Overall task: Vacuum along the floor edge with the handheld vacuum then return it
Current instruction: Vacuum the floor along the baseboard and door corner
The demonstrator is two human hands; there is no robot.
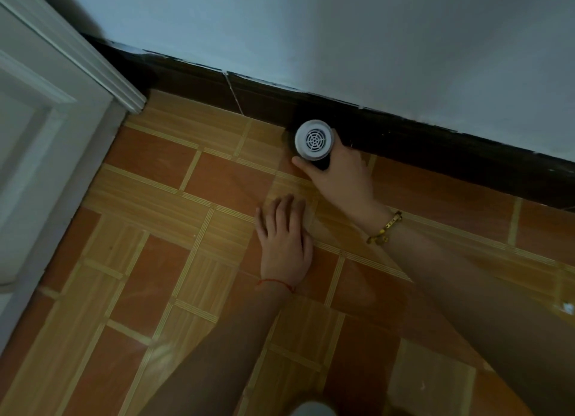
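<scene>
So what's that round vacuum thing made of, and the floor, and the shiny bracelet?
The handheld vacuum, gripped by the right hand, looks like matte white plastic: its end cap has a moulded grille. The floor looks like glazed ceramic tile printed with wood grain, since it gives faint reflections. The bracelet looks like gold-coloured metal, but real gold or plating cannot be told.

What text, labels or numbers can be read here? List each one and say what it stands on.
None can be read.
The handheld vacuum shows only a white vented end cap, with no visible brand or label.
The gold bracelet on the right hand's wrist may carry marks, but they are too small and blurred to read.
The wall, door frame and floor tiles bear no writing.
</scene>
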